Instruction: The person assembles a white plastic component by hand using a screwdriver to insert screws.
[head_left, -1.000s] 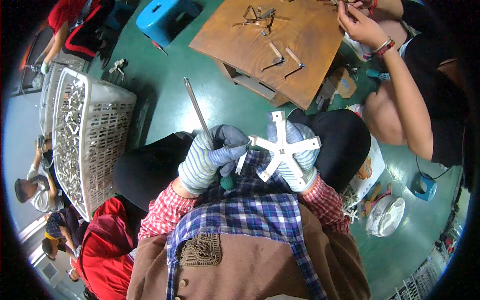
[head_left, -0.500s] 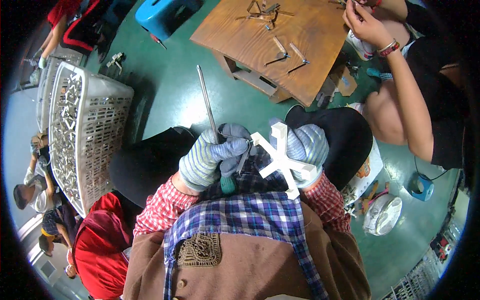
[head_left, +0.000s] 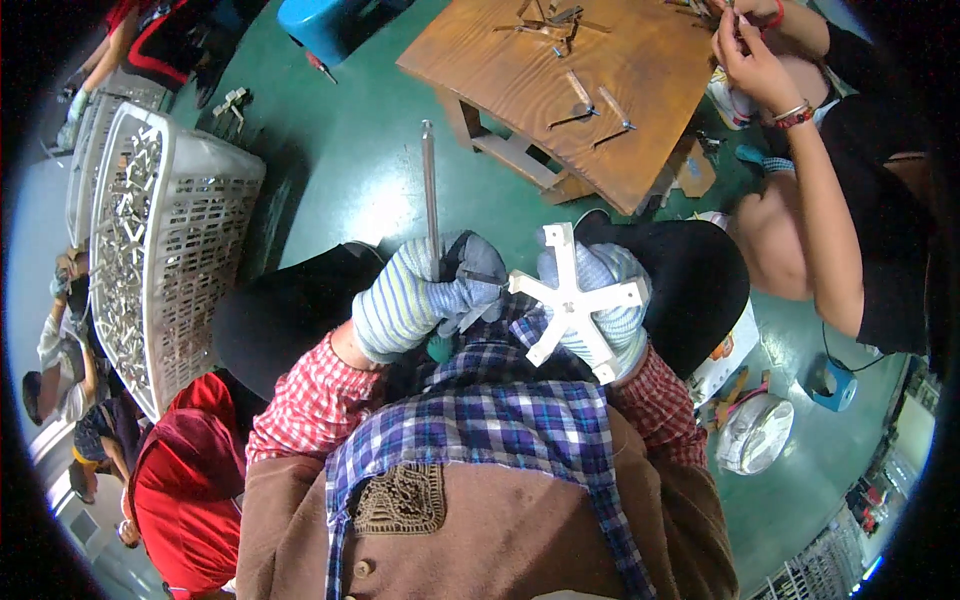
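Note:
My left hand (head_left: 425, 298), in a striped grey knit glove, is closed around a screwdriver (head_left: 430, 190). Its long metal shaft points up and away from me, and a bit of the teal handle shows below the glove. Thin dark metal pieces (head_left: 478, 314) stick out at the same hand's fingers, their shape partly hidden. My gloved right hand (head_left: 618, 310) grips a white five-armed star-shaped piece (head_left: 570, 306) from behind, so most of its fingers are covered. One arm tip of the star meets my left fingertips; whether a metal piece is fixed there I cannot tell.
A low wooden table (head_left: 500, 80) with metal brackets stands ahead; a co-worker's hand (head_left: 755, 65) is at its right. White baskets of metal parts (head_left: 185, 215) stand at left, near a blue stool (head_left: 320, 25). A round clear-wrapped bundle (head_left: 755, 432) lies at right.
The white star has turned, its face now more toward me. The screwdriver shaft has swung closer to upright. My left hand has shifted slightly left and still holds it.

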